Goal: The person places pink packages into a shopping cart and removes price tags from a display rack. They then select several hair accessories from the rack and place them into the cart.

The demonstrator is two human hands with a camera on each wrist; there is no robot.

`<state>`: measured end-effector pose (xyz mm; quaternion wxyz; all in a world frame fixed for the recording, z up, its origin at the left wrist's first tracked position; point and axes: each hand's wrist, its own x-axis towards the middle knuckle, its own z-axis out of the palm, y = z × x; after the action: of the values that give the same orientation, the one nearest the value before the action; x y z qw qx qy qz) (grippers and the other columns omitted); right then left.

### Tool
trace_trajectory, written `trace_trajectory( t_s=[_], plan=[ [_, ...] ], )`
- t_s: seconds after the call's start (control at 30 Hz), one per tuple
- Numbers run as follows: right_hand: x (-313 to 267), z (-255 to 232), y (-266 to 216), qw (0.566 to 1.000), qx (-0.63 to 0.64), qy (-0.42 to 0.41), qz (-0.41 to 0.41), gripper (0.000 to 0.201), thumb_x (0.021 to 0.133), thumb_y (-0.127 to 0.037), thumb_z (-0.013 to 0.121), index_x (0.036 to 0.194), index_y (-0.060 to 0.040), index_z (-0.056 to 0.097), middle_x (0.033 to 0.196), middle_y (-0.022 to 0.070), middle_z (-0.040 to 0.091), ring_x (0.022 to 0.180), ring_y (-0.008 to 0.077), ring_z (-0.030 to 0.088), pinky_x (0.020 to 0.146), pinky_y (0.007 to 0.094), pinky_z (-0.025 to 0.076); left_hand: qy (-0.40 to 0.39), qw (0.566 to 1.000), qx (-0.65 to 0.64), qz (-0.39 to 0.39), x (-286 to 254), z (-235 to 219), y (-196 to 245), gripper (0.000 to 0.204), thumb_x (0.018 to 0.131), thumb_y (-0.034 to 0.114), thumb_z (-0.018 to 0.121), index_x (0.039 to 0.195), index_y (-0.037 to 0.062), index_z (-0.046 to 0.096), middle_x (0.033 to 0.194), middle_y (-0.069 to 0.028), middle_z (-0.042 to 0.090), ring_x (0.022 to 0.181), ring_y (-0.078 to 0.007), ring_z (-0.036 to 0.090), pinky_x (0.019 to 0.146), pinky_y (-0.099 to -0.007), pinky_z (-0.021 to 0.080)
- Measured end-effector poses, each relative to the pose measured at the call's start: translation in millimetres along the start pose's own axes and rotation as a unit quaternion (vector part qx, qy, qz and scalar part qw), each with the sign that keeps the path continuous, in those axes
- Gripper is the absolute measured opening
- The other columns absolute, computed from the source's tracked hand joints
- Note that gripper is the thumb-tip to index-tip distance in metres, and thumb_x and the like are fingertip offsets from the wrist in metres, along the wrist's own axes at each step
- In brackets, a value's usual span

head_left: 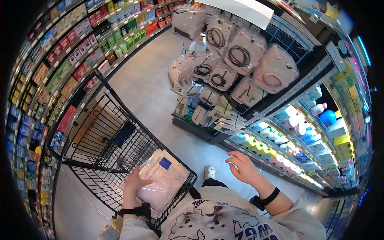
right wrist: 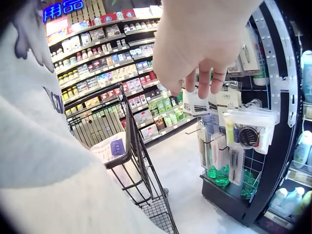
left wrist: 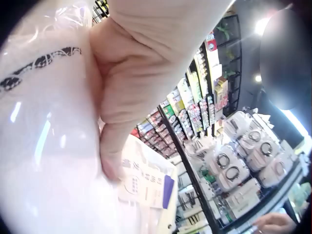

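My left hand (head_left: 135, 185) grips the side of a clear plastic pack (head_left: 164, 188) with pale pink, soft-looking contents and a dark blue label (head_left: 164, 163). The pack is at the near end of a black wire shopping cart (head_left: 100, 168). In the left wrist view, the wrapping (left wrist: 39, 126) shows a black lace-like strip, and a finger lies by a printed card (left wrist: 146, 187). My right hand (head_left: 243, 168) hangs in the air with loosely bent fingers and nothing in them. In the right wrist view, it overlaps hanging packets (right wrist: 224, 105).
A rack of hanging clear packs (head_left: 244, 52) stands ahead, some holding dark looped cords. Lit shelves of bottles (head_left: 276, 138) run along the right. Curved shelves of boxes (head_left: 76, 52) line the left. Tiled floor (head_left: 144, 72) lies between cart and rack.
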<state>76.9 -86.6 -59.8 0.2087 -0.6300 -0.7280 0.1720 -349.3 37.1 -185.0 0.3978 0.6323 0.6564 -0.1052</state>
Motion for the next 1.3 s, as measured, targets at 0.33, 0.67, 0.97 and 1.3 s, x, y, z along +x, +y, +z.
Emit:
trace_trajectory(
  t_s=[0.33, 0.67, 0.97, 1.3],
  plan=[
    [-26, 14, 7, 1.0, 0.011, 0.003, 0.029, 0.017, 0.081, -0.005, 0.062, 0.098, -0.0057, 0.062, 0.109, 0.0133, 0.06, 0.095, 0.0333, 0.059, 0.082, 0.0413, 0.048, -0.138, 0.934, -0.326, 0.044, 12, -14, -24, 0.07, 0.075, 0.011, 0.08, 0.135, -0.002, 0.046, 0.118, -0.0151, 0.064, 0.102, -0.0214, 0.063, 0.088, -0.0337, 0.05],
    [-45, 26, 29, 0.998, 0.016, -0.004, 0.066, 0.015, 0.083, -0.007, 0.061, 0.098, -0.0054, 0.062, 0.101, 0.0131, 0.062, 0.092, 0.034, 0.059, 0.08, 0.0423, 0.048, -0.018, 0.96, -0.278, 0.006, 3, -8, -72, 0.084, 0.07, 0.027, 0.083, 0.139, 0.0004, 0.043, 0.123, -0.0185, 0.061, 0.109, -0.0281, 0.062, 0.09, -0.0347, 0.049],
    [-32, 42, 29, 0.997, 0.031, -0.036, 0.056, 0.014, 0.085, -0.008, 0.06, 0.099, -0.0055, 0.062, 0.098, 0.0126, 0.062, 0.091, 0.0338, 0.059, 0.08, 0.0423, 0.047, 0.331, 0.918, 0.137, 0.173, -41, -21, -11, 0.074, 0.07, 0.034, 0.077, 0.133, 0.0065, 0.05, 0.127, -0.0197, 0.055, 0.123, -0.0368, 0.047, 0.109, -0.0479, 0.028],
    [21, 36, -8, 0.996, 0.066, -0.055, -0.028, 0.015, 0.086, -0.012, 0.061, 0.099, -0.0058, 0.062, 0.096, 0.0121, 0.062, 0.092, 0.0325, 0.059, 0.083, 0.0411, 0.046, 0.177, 0.789, -0.532, 0.253, -66, -31, 74, 0.023, 0.091, 0.006, 0.059, 0.113, 0.0012, 0.06, 0.11, -0.0073, 0.064, 0.105, -0.0165, 0.058, 0.092, -0.0304, 0.045]
  ],
)
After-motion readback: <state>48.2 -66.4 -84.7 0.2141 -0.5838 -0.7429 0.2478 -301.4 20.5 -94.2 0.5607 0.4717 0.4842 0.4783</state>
